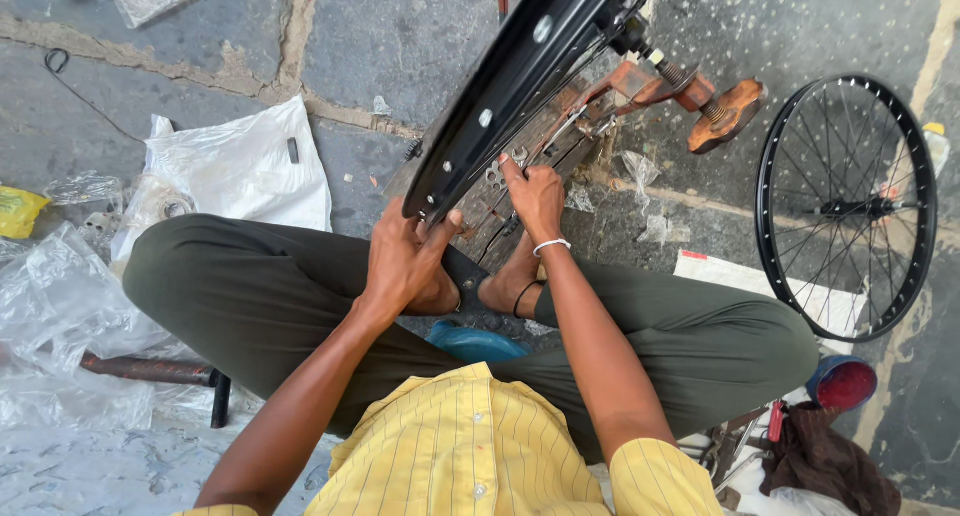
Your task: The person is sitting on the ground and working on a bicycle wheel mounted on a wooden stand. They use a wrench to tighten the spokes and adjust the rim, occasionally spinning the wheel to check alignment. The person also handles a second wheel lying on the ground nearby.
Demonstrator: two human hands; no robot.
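Seated cross-legged, the person steadies a black wheel rim (520,71) — left hand (405,261) clamped on its lower edge, right hand (535,196) pinching a spoke against the wooden block (530,151) on the stone floor (400,36).

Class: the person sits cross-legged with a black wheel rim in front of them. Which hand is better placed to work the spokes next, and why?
Probably the right hand: its fingertips already touch the spokes beside the black rim. The left hand is taken up gripping the rim's lower edge.

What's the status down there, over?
Left hand gripping black wheel rim. Right hand at spokes by rim. Finished wheel lying apart, right; nothing blocking.
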